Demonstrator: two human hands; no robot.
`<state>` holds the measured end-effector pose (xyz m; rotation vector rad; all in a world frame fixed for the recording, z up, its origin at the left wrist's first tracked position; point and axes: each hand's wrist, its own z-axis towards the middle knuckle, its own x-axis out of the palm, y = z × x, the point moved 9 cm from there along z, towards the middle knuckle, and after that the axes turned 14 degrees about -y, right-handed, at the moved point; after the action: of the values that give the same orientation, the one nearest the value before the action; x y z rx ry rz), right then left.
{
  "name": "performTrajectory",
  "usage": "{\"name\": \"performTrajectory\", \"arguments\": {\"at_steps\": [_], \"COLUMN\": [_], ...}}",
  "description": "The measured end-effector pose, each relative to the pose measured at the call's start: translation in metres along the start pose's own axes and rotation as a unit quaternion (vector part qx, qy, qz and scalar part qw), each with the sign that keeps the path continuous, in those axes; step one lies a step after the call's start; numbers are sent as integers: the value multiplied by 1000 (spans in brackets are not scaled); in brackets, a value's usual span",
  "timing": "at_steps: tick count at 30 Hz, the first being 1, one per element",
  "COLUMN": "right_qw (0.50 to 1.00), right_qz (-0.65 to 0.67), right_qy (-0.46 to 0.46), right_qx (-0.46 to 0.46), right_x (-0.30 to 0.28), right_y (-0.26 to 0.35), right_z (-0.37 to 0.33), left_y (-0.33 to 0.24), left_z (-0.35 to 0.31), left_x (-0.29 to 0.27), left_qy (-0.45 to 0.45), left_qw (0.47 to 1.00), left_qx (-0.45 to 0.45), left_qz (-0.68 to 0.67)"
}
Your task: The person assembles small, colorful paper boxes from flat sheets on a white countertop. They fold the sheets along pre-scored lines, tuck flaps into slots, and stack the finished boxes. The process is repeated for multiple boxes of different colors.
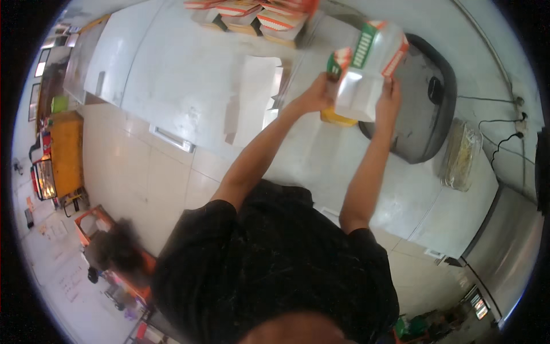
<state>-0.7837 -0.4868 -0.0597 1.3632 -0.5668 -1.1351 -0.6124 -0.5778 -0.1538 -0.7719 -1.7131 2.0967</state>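
Note:
Between my two hands I hold a partly folded carton (358,94), whitish with green and red-orange striped panels, raised over the counter. My left hand (316,94) grips its left side, fingers closed at the edge. On the opposite side my right hand (389,103) is closed on the carton's right wall. Some fingertips are hidden behind it. A small yellow item (338,118) shows just beneath the carton. Left of my hands lies a flat white cardboard piece (258,94) with a notched right edge.
Several striped cartons (281,23) stand at the counter's far edge. A dark, rounded tray-like object (421,109) lies at right, beside a clear-wrapped package (459,155). Cables (501,121) hang along the right wall. A yellow cabinet (66,152) stands across the tiled floor at left.

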Motion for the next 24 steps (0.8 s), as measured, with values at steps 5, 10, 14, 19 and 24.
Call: {"name": "performTrajectory", "arguments": {"at_steps": [5, 10, 14, 19, 24], "right_qw": [999, 996, 989, 986, 974], "right_qz": [-40, -82, -109, -112, -168], "right_qy": [-2, -16, -20, -45, -37], "right_qx": [-18, -37, -100, -117, -148], "right_x": [3, 17, 30, 18, 20], "right_y": [-3, 8, -4, -24, -10], "right_z": [-2, 6, -8, -16, -21], "left_y": [-19, -34, -17, -26, -6], "left_z": [-5, -7, -9, -25, -11], "left_x": [5, 4, -3, -5, -20], "left_qy": [16, 61, 49, 94, -64], "left_qw": [999, 998, 998, 992, 982], "left_qx": [11, 22, 41, -58, -170], "left_qz": [-47, 9, -23, -63, -57]}}
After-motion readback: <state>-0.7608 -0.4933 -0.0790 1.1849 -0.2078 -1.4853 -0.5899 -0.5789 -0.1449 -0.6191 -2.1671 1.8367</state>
